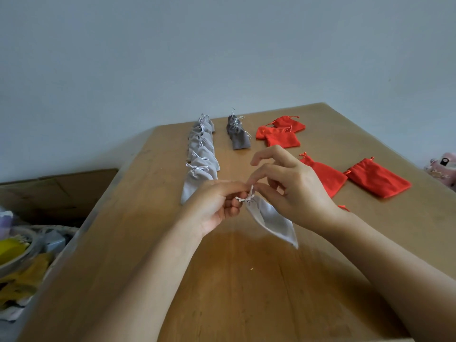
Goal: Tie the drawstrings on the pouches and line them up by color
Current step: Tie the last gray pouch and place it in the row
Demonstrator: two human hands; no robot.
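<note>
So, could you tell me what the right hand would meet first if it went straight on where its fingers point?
The right hand points left, so it would likely meet the left hand, just past the drawstring both pinch.

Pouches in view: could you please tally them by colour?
Light grey pouches: about 8 with the held pouch; row overlaps
Dark grey pouches: 3 or 4, stacked
Red pouches: 5 plainly, perhaps a sixth part-hidden
Total: about 16

Table [123,243] bears pouch row [201,154] left, short row [237,135] middle, loose pouches [281,140] right.
</note>
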